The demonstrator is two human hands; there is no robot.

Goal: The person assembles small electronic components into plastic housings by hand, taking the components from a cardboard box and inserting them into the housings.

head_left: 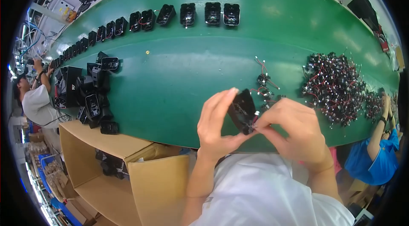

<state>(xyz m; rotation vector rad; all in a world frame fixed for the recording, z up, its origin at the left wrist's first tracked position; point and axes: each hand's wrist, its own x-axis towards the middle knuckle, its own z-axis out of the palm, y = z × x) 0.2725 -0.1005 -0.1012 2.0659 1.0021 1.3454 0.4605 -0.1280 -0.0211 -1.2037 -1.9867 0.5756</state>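
My left hand (211,126) holds a black plastic housing (243,108) tilted on edge above the table's near side, thumb below and fingers behind it. Thumb and forefinger of my right hand (296,130) are pinched at the housing's lower right corner, on a small wired part with a white connector (256,114). Its other end is hidden by the housing and my fingertips. Just beyond my hands lie a few loose black parts with red and black wires (263,80). Further right is a big heap of such wired parts (334,85).
Black housings (187,14) stand in a long curved row across the green table (170,68). More housings (93,104) are piled at left, above an open cardboard box (159,187) holding black pieces. Co-workers sit at far left (40,104) and far right (370,162).
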